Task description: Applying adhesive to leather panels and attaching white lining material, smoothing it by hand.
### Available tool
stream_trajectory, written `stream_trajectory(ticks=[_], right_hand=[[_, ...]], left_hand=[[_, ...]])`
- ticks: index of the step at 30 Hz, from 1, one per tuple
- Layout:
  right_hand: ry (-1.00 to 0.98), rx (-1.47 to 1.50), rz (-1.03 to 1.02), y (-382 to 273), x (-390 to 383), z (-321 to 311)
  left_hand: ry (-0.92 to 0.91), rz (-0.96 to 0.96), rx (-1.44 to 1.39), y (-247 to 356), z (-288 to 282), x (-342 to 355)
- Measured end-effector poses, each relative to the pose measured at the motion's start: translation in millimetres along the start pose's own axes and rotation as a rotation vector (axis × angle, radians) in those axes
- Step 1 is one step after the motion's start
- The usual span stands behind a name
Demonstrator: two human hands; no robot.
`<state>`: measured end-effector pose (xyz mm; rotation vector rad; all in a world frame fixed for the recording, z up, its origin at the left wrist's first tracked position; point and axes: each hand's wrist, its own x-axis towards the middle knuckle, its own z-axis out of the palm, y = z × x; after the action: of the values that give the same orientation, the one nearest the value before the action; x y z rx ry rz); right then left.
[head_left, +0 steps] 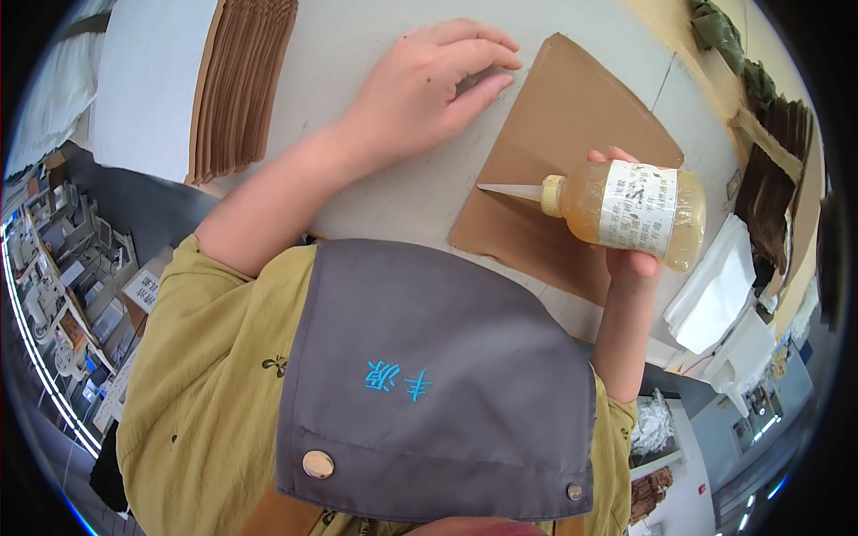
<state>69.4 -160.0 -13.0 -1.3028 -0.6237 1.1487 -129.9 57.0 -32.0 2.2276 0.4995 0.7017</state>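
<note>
A brown sheet piece (pixel 572 98), roughly wedge-shaped, lies flat on the pale worktable (pixel 353 58). My right hand (pixel 639 263) grips a clear plastic glue bottle (pixel 684 210) of amber liquid, held sideways above the piece, its long pale nozzle pointing left over the brown surface. Most of my right fingers are hidden behind the bottle. My left hand (pixel 442 80) is open just left of the piece's far end, fingers loosely bent with nothing in them.
A stack of brown pieces (pixel 239 85) sits beside white sheets (pixel 143 80) at upper left. White cloths (pixel 710 277), dark brown material (pixel 769 188) and green fabric (pixel 715 31) lie along the right. Shelves with equipment (pixel 76 313) show beyond the table at lower left.
</note>
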Motion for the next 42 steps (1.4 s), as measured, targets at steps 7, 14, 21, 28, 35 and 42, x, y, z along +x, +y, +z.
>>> stream_trajectory(ticks=[7, 14, 21, 28, 35, 42], right_hand=[[-0.077, 0.031, -0.077, 14, -17, 4], [-0.163, 0.037, -0.057, 18, -31, 10], [0.001, 0.198, 0.105, -2, -40, -6], [0.501, -0.043, -0.369, -49, -59, -117], [0.596, -0.186, -0.372, -59, -43, -147], [0.408, -0.197, -0.355, -62, -29, -149]], left_hand=[[-0.003, -0.047, -0.077, 3, -3, 0], [0.006, -0.038, -0.092, 6, -1, -2], [0.05, -0.045, 0.122, 27, -21, -34], [0.017, -0.137, 0.452, 40, -41, -112], [0.163, -0.211, 0.543, 41, -27, -125], [0.145, -0.226, 0.575, 43, -25, -125]])
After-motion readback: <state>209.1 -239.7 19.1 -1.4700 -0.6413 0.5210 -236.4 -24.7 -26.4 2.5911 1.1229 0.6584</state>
